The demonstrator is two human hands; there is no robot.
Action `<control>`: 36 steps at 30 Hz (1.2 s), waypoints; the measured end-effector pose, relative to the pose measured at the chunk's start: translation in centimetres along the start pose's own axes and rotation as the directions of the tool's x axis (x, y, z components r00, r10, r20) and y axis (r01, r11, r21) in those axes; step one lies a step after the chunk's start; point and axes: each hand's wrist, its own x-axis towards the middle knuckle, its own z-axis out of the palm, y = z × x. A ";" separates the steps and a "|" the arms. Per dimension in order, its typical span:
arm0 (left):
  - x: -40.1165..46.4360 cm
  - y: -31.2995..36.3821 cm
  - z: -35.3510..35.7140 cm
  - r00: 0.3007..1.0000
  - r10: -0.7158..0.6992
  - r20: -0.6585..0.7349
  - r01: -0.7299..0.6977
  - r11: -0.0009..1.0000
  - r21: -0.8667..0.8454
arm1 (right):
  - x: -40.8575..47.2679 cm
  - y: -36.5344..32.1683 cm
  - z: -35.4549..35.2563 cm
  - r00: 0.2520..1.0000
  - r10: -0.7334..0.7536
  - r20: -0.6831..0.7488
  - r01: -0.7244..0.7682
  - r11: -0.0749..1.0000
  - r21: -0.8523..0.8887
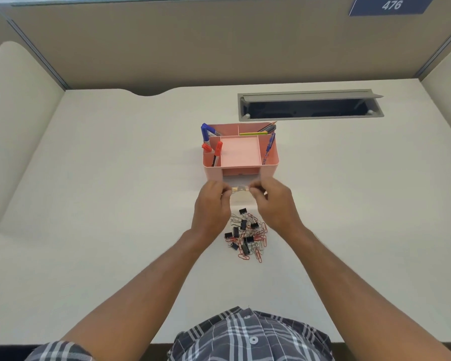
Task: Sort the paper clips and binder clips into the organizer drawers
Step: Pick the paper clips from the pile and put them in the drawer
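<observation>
A pink desk organizer point(270, 162) stands at the middle of the white desk, with pens and markers in its top compartments. Its front drawer slot point(241, 171) gapes open. Just in front of it, a small clear drawer point(240, 191) is pinched between my left hand point(211, 204) on its left end and my right hand point(274, 201) on its right end. The drawer's contents are too blurred to tell. Nearer to me, between my wrists, lies a mixed pile of black binder clips and red and silver paper clips point(248, 235).
An open grey cable hatch point(310, 105) is set into the desk behind and right of the organizer. Beige partition walls point(219, 48) close off the back and both sides. The desk's front edge point(141, 343) is near my body.
</observation>
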 end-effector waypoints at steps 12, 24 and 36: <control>3.6 1.1 0.2 0.996 0.090 -0.021 -0.086 0.984 0.154 | 5.0 0.0 0.8 0.993 -0.051 0.109 0.082 0.947 -0.310; -3.5 -1.9 0.9 0.972 0.147 0.184 -0.173 0.976 0.131 | -2.0 2.4 -0.2 0.956 0.238 0.174 -0.182 0.941 -0.287; -2.4 -3.0 2.1 0.891 -0.082 0.446 -0.056 0.956 0.287 | -3.1 3.6 2.5 0.880 0.311 0.359 -0.086 0.848 -0.523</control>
